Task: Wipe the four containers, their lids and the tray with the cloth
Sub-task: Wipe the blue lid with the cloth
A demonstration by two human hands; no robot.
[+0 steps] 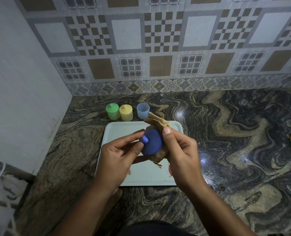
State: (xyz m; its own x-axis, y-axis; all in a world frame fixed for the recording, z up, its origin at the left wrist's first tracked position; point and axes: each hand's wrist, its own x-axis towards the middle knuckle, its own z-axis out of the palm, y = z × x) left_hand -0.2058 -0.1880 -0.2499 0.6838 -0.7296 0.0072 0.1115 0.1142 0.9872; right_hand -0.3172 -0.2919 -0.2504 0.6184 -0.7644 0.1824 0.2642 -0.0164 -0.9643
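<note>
Left hand (121, 150) fingers pinch the blue lid (152, 143); right hand (180, 150) fingers grip the cloth (158, 121) against it. Beyond them, the green container (113, 111) and yellow container (126, 112) seem done; the stained tray (117, 130) below is left.

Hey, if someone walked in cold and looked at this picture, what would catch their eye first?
The dark blue lid at the centre, held at its knob by the left hand while the right hand holds a tan cloth against it, above the white tray. Behind the tray stand a green container and a yellow container, both lidded, and an open pale blue container.
</note>
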